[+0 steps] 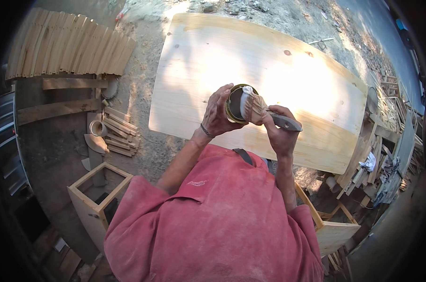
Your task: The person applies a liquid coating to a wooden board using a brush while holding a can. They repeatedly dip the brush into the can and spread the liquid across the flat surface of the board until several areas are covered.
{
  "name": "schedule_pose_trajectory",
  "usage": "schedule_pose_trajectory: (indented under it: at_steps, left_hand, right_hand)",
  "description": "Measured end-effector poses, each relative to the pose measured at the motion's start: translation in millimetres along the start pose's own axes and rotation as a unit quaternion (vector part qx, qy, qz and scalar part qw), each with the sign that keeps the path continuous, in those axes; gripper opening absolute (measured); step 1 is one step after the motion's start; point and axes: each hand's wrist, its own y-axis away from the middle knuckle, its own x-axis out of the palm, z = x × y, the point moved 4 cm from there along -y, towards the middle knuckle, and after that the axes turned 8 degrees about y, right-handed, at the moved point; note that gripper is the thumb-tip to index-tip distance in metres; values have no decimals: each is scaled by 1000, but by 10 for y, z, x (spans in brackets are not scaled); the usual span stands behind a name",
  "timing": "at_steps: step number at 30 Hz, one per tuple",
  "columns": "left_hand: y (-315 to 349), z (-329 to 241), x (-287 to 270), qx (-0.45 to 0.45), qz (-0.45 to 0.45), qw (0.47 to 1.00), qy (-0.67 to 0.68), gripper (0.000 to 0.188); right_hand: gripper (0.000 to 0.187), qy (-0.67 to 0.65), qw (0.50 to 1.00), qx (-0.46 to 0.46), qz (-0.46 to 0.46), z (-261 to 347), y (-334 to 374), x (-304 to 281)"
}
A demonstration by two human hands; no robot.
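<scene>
A large pale wooden panel [269, 80] lies flat in bright sun, and everything else is placed from it. Beyond its far edge runs sandy ground strewn with small stones. Off its left side, well apart, a stack of thin curved wooden slats [69, 44] is fanned out in a row, and nearer the panel's lower left corner sits a small heap of short wood offcuts [119, 136] with a short pale tube [98, 128] beside it. Below that corner stands an open-topped wooden box [98, 197]; what shows of its inside is dark and shadowed, and nothing in it can be made out. Off the panel's right end lies a jumble of timber scraps [377, 160] with a white rag among them, and by the panel's lower right corner stands a second pale wooden box frame [333, 230].

The person, in a dusty red shirt [213, 225], holds both hands over the near half of the panel. The left hand [217, 115] has its fingers curled around the side of a small round tin [235, 104], gripping it tilted so its open mouth shows; the inside looks dark, and how full it is cannot be told. The right hand [279, 131] is closed around the grey handle of a flat paintbrush [260, 110], whose bristles, coated whitish, rest at the tin's mouth.
</scene>
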Motion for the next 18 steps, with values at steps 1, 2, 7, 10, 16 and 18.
schedule_pose_trajectory:
  at_steps: [1,2,7,10,16,18]
  left_hand:
    - [-14,-9,-17,4,5,1000,4,127]
    - [-18,-15,-32,8,9,1000,9,127]
    - [-22,-8,-56,17,17,999,22,126]
    - [-40,-11,-59,30,17,999,14,125]
    - [-97,43,-47,21,10,998,55,122]
    - [-84,66,-39,22,8,998,56,121]
  right_hand:
    - [13,13,1000,-6,3,47,-38,8]
    - [10,25,1000,-12,5,69,-65,22]
    - [21,40,999,5,12,40,-49,201]
    - [18,102,994,-11,-41,37,-62,337]
    - [19,247,956,-67,-143,117,-28,542]
    - [21,249,956,-81,-135,91,-5,593]
